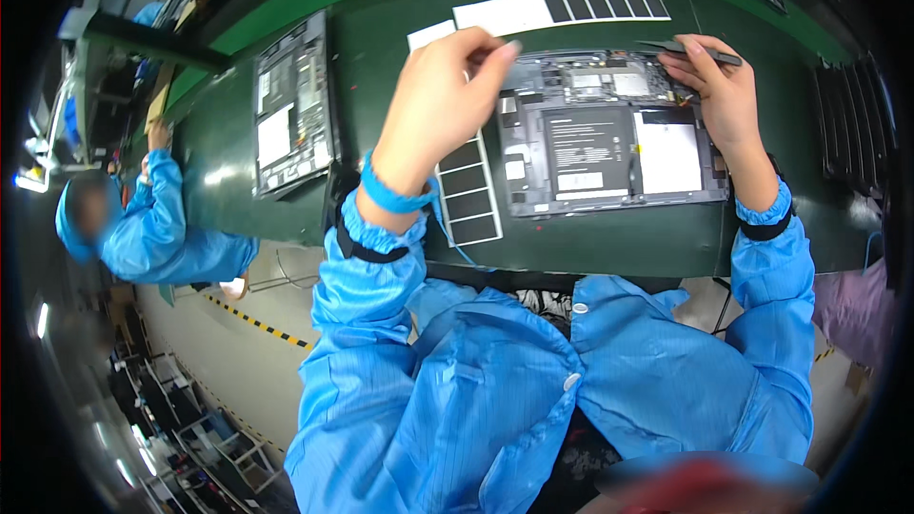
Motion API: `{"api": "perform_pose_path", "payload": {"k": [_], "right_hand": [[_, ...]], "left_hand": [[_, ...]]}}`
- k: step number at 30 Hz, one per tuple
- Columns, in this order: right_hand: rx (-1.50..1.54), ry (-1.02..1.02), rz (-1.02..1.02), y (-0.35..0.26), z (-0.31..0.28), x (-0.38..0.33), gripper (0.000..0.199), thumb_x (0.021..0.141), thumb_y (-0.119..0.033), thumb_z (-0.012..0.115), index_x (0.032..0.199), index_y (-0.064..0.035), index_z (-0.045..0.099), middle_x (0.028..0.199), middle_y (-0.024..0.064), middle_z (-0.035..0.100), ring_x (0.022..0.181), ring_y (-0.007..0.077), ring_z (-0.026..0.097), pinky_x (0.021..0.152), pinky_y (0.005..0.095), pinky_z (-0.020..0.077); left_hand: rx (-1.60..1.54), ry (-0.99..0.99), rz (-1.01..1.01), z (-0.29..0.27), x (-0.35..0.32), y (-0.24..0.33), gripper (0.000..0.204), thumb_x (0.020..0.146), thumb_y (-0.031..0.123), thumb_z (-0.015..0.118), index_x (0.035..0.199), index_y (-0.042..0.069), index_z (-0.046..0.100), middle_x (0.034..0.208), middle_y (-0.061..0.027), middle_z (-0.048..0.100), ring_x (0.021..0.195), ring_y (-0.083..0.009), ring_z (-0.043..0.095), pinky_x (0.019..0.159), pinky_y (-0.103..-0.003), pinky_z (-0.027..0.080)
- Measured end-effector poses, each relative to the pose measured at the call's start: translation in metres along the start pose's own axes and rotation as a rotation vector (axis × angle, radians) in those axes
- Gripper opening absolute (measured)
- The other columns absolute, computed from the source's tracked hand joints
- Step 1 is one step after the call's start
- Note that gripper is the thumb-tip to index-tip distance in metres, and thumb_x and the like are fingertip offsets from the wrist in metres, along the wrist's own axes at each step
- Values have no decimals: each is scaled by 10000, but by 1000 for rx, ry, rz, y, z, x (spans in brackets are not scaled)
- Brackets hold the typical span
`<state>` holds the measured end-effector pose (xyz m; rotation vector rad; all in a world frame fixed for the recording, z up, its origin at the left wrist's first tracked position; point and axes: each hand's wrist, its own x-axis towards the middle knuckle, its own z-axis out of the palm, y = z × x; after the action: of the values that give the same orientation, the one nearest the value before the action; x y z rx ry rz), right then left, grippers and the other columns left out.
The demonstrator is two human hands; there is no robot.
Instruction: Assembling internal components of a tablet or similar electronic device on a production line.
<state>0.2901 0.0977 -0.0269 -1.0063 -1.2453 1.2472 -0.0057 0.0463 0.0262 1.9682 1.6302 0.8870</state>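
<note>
An opened tablet [609, 148] lies on the green bench in front of me, its circuit boards and dark battery exposed. My left hand [443, 100] hovers over the tablet's upper left corner with fingers pinched together; whether something small sits between them I cannot tell. A blue wrist strap circles that wrist. My right hand [719, 86] rests at the tablet's upper right corner and grips dark tweezers [690, 49] that point left across the top edge.
A white sheet of black rectangular stickers [468, 195] lies left of the tablet, another strip [562, 8] behind it. A second opened tablet [293, 114] sits further left. A person in blue [152, 228] works at my left. Dark trays [852, 119] stand right.
</note>
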Motion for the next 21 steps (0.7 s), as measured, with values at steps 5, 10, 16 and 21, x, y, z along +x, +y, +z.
{"api": "perform_pose_path", "payload": {"k": [5, 10, 16, 21], "right_hand": [[-181, -132, 17, -43, 58, -14, 255, 887, -203, 619, 1005, 22, 636, 908, 100, 656, 820, 164, 656, 728, 259, 523], [-498, -320, -245, -22, 159, 6, 273, 821, -254, 635, 904, 1, 686, 785, 102, 680, 688, 163, 639, 634, 286, 494], [-602, -298, -219, 21, 170, 25, 261, 775, -270, 646, 851, -28, 705, 744, 121, 683, 688, 216, 664, 646, 309, 505], [-648, -265, -265, 10, 174, 21, 252, 774, -260, 640, 845, -27, 707, 735, 122, 684, 671, 220, 666, 645, 310, 511]], "left_hand": [[287, 194, 89, -13, -50, -65, 349, 803, 206, 668, 1078, -2, 607, 1054, -187, 622, 988, -350, 595, 841, -381, 474], [450, 150, 38, 1, -64, -55, 523, 804, 321, 660, 1247, 74, 532, 1157, -146, 583, 1065, -314, 561, 858, -403, 451], [659, 202, 72, 15, -65, -63, 494, 833, 423, 597, 1218, 115, 571, 1214, -127, 543, 1154, -272, 500, 873, -440, 415], [689, 204, 79, 16, -64, -63, 490, 839, 417, 592, 1217, 106, 570, 1226, -129, 538, 1163, -275, 497, 875, -454, 412]]}}
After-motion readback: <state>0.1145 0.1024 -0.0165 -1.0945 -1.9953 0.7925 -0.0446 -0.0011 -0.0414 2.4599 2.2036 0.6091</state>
